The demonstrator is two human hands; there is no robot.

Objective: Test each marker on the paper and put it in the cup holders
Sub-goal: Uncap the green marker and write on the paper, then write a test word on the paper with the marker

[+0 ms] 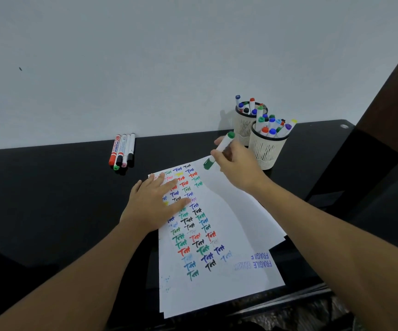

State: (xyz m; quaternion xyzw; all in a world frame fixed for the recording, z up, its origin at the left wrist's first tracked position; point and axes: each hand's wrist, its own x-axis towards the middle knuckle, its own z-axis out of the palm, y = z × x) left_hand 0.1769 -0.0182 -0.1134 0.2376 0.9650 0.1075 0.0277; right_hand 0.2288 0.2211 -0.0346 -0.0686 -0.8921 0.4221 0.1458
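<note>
- My right hand (237, 167) has its fingers and thumb curled round a green marker (219, 150), gripping the white barrel about midway.
- The marker's long axis runs on a slant: its green capped end points down and to the left, over the upper corner of the paper (231, 225), and its green butt end points up and to the right, toward the cups.
- I cannot tell whether the low end touches the sheet or hangs just above it.
- My left hand (156, 201) lies flat with straight fingers, pressing the paper down over the rows of coloured "Test" marks; it holds nothing.
- The nearer cup holder (268, 149) stands just beside my right hand, to its right and a little farther back; the farther cup holder (244, 126) is behind it, against the wall. Both are already crowded with markers.
- My right hand is much the closer one to the cups, so I judge the drop is its job: tip the marker upright and carry it right, into the nearer cup.
- A row of four loose markers (121, 150) lies well apart to the left, at the back of the black table (50, 187), nearer my left hand.
</note>
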